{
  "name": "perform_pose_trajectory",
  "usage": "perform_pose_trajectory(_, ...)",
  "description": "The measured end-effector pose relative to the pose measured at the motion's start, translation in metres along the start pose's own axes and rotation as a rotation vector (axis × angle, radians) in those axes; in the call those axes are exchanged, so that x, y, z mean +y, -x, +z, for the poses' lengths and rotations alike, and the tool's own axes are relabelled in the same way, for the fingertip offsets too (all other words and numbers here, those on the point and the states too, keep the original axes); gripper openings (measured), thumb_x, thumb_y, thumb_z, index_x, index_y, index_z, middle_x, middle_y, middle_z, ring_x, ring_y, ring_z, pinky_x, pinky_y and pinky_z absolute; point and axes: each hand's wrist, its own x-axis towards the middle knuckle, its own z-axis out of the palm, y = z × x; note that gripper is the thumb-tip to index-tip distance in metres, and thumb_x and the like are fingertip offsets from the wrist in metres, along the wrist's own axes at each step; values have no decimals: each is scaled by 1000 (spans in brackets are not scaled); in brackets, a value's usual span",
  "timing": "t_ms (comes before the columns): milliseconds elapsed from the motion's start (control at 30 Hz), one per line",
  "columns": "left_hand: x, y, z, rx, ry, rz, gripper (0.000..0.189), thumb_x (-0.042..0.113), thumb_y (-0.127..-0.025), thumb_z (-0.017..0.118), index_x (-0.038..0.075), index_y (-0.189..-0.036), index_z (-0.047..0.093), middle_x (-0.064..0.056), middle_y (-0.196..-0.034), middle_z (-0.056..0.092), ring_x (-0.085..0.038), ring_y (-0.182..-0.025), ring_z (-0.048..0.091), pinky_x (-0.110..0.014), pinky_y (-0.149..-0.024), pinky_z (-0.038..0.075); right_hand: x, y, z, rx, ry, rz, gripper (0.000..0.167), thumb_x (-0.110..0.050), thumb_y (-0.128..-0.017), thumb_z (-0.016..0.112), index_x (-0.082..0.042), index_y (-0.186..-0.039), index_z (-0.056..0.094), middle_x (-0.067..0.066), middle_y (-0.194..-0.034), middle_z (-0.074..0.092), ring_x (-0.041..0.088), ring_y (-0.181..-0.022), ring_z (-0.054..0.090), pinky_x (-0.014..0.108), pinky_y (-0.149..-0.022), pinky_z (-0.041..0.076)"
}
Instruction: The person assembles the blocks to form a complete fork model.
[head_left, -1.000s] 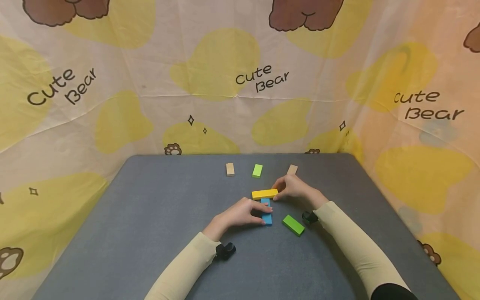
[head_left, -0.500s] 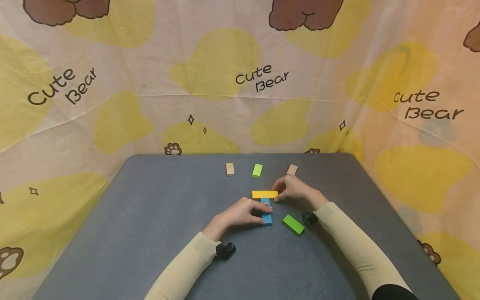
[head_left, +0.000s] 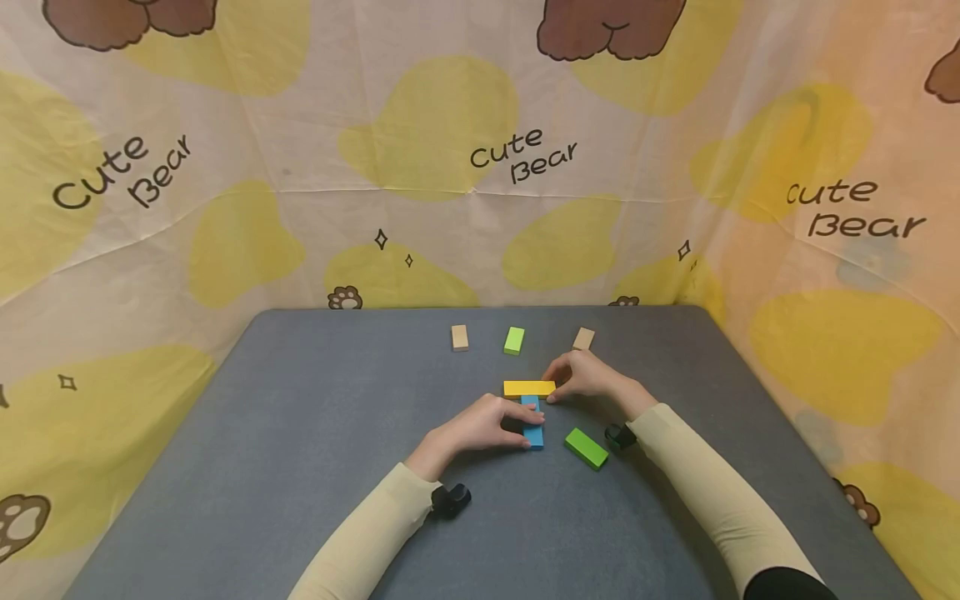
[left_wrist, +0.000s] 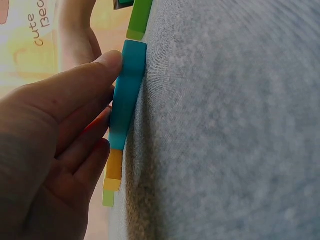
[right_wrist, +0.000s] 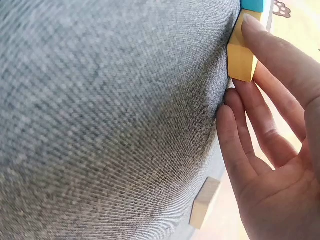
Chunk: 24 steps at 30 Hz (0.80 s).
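A blue block (head_left: 533, 438) lies lengthwise on the table, and its far end meets the middle of a yellow block (head_left: 525, 388) set crosswise, forming a T. My left hand (head_left: 476, 427) holds the blue block between thumb and fingers; the left wrist view shows the thumb on the near end of the blue block (left_wrist: 129, 95). At the yellow block's right end, my right hand (head_left: 592, 380) pinches it. In the right wrist view the thumb presses one side of the yellow block (right_wrist: 241, 62), with a finger at its opposite side.
A green block (head_left: 587, 448) lies slanted to the right of the blue one. Farther back on the grey table (head_left: 337, 400) are a wooden block (head_left: 460, 337), a light green block (head_left: 513, 340) and another wooden block (head_left: 583, 338), close behind the right hand. Patterned cloth (head_left: 420, 150) hangs behind.
The yellow block has turned slightly, from a small slant to lying straight across the blue block's end. Both hands have stayed almost in place.
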Motion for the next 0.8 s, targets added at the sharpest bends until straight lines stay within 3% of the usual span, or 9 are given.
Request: perform_pose_trajectory(800, 3, 1, -1, 3, -4, -3, 45, 33, -83, 73, 24, -126, 63, 14, -127, 60, 4, -123, 49, -24, -102, 42, 0, 4, -2, -14, -9, 19, 33, -31, -76, 80, -17, -104, 73, -3, -99, 70, 12, -89, 62, 35, -85, 53)
